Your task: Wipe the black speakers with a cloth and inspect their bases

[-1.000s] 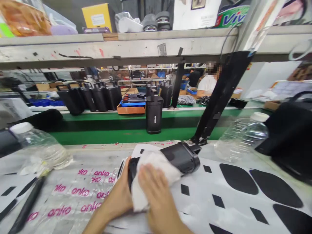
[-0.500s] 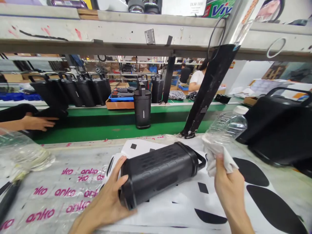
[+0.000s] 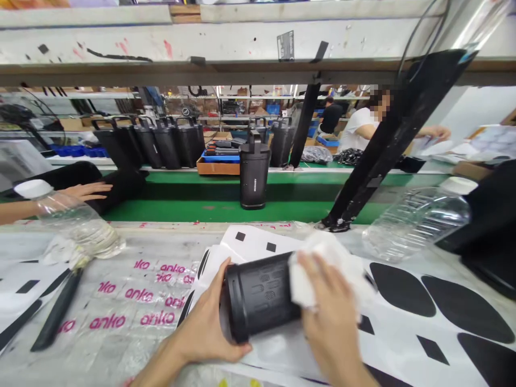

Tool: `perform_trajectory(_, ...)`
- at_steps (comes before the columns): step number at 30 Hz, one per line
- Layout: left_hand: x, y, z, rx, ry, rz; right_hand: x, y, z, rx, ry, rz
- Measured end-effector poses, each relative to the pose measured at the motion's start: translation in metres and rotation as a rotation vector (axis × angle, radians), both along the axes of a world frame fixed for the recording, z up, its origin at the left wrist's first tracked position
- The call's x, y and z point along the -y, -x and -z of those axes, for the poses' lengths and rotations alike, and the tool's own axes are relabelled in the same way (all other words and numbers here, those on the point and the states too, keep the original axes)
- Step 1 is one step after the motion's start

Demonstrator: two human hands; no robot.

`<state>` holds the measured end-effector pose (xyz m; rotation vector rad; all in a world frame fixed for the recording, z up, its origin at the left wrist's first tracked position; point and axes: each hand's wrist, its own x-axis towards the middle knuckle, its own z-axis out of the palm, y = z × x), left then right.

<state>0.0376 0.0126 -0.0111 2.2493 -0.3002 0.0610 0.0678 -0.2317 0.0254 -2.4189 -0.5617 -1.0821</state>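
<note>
A black cylindrical speaker (image 3: 262, 295) lies on its side over white sheets with black shapes (image 3: 403, 287). My left hand (image 3: 205, 322) grips its left end, thumb below and fingers behind the rim. In my right hand (image 3: 328, 306) is a white cloth (image 3: 318, 269), pressed against the right part of the speaker and covering that end. The fingers of this hand are slightly blurred.
Clear bottles stand at left (image 3: 80, 220) and right (image 3: 419, 217). A black-handled brush (image 3: 60, 306) lies at left. Beyond, a green conveyor (image 3: 193, 209) carries an upright speaker (image 3: 255, 177). Another person's hand (image 3: 86, 191) touches a black item at left. A slanted black post (image 3: 387, 140) rises at right.
My right hand has brought the cloth leftward onto the speaker, whose handle is now hidden. My left hand still holds the left end. The camera view has shifted left.
</note>
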Motion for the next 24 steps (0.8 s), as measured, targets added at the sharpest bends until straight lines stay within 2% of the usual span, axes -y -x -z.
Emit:
perform_trajectory(1,-0.002,0.0,0.002,0.03,-0.002,0.016,-0.022,0.008,0.004,0.098,0.105,-0.164)
perform_trajectory(2,-0.004,0.0,0.004,0.064,-0.002,0.031,-0.043,0.016,0.009,0.16,0.133,-0.269)
perform_trajectory(4,-0.009,-0.001,0.008,0.129,0.001,0.052,-0.07,0.025,0.016,0.221,0.144,-0.328)
perform_trajectory(5,-0.01,-0.002,0.009,0.152,0.006,0.046,-0.074,0.025,0.018,0.235,0.136,-0.339)
perform_trajectory(7,-0.012,-0.003,0.01,0.179,0.012,0.005,-0.059,0.015,0.018,0.198,0.136,-0.316)
perform_trajectory(8,-0.012,-0.004,0.01,0.2,0.009,-0.013,-0.041,0.006,0.017,0.154,0.138,-0.274)
perform_trajectory(10,-0.012,-0.004,0.007,0.269,-0.016,-0.006,0.004,-0.011,0.011,0.002,0.093,-0.099)
perform_trajectory(12,-0.012,-0.004,0.004,0.299,-0.038,0.056,0.048,-0.025,0.003,-0.193,-0.09,0.088)
perform_trajectory(14,-0.011,-0.003,0.001,0.259,0.032,0.117,0.077,-0.031,-0.006,-0.383,-0.343,0.241)
perform_trajectory(17,-0.004,-0.001,0.0,0.289,0.247,0.13,0.089,-0.026,-0.013,-0.602,-0.611,0.403)
perform_trajectory(20,0.003,0.001,0.004,0.354,0.274,0.158,0.08,-0.017,-0.014,-0.645,-0.692,0.386)
perform_trajectory(22,0.005,0.002,0.006,0.213,0.248,0.145,0.075,-0.013,-0.015,-0.617,-0.692,0.371)
perform_trajectory(24,0.003,0.003,0.004,0.003,0.242,0.094,0.076,-0.012,-0.017,-0.562,-0.674,0.452)
